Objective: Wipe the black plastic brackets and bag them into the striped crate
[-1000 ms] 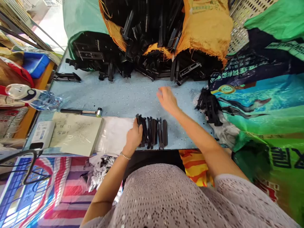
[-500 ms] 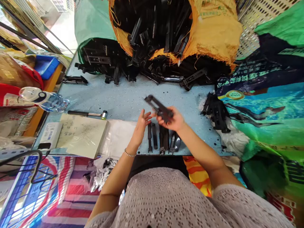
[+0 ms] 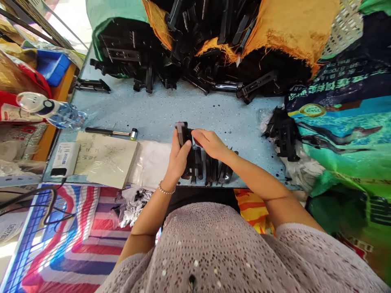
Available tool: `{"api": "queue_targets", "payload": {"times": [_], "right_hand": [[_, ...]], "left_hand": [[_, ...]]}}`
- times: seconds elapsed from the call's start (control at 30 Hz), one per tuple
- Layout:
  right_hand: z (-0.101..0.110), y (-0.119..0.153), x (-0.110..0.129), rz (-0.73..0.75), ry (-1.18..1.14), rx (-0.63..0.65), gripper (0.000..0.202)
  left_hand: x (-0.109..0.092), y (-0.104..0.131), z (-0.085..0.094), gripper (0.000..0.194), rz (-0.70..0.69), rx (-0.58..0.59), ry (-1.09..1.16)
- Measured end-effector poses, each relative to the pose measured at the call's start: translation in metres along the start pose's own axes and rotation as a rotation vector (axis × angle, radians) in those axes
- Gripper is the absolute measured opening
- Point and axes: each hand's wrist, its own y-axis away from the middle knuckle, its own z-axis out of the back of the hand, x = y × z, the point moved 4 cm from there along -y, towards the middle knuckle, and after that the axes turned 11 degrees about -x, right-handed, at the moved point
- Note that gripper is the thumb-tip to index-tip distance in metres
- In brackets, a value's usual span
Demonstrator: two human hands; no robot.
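A long black part (image 3: 182, 132) is gripped upright in my left hand (image 3: 178, 158), its thumb across the near face. My right hand (image 3: 210, 143) is just to the right, its fingers closed together at the part's side; whether they pinch anything is hidden. Below both hands, several black parts (image 3: 211, 169) lie side by side at the table's front edge, partly covered by the held part and my left hand.
Sacks full of black parts, one orange (image 3: 293, 28) and one green (image 3: 116, 10), stand along the back of the blue table (image 3: 146, 114). At left are a hammer (image 3: 106, 131), a cardboard sheet (image 3: 106, 158) and a bottle (image 3: 65, 115). More black parts (image 3: 284, 132) lie at right.
The black part has passed from my right hand into my left and now stands more upright. My left hand has closed round it. The view has shifted, with the table higher in the picture.
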Motion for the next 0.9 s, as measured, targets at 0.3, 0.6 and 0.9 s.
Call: {"api": "queue_targets", "payload": {"times": [0.3, 0.6, 0.9], "right_hand": [[-0.038, 0.041, -0.012, -0.136, -0.071, 0.285, 0.052], [0.067, -0.140, -0.162, -0.271, 0.752, -0.272, 0.052], [0.058, -0.093, -0.143, -0.287, 0.366, -0.109, 0.030]], "left_hand": [[0.007, -0.018, 0.032, 0.052, -0.087, -0.224, -0.299], [0.063, 0.021, 0.005, 0.069, -0.116, 0.097, -1.145], [0.034, 0.003, 0.008, 0.055, -0.274, 0.086, -0.553]]}}
